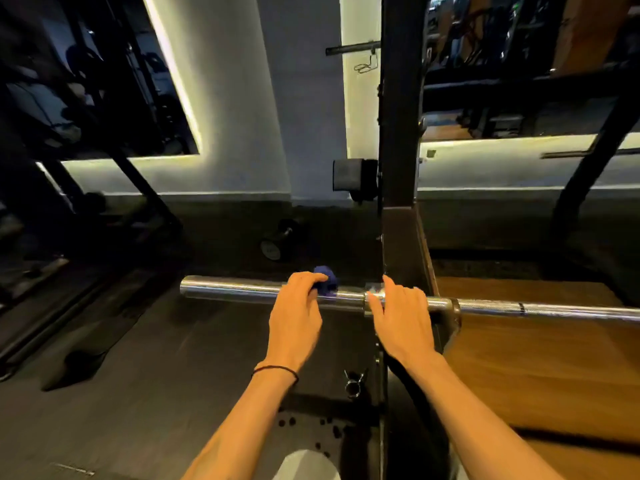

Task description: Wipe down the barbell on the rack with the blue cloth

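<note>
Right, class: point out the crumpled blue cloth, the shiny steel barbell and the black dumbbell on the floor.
crumpled blue cloth (327,280), head view, on the bunched part beyond the left hand's fingers.
shiny steel barbell (235,288), head view, on the bare sleeve.
black dumbbell (271,250), head view, on its near round end.

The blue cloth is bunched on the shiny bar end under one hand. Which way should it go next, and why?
Probably slide the left hand and its crumpled blue cloth outward along the chrome barbell sleeve toward its free end: that stretch lies bare, while the right hand rests at the collar.
</note>
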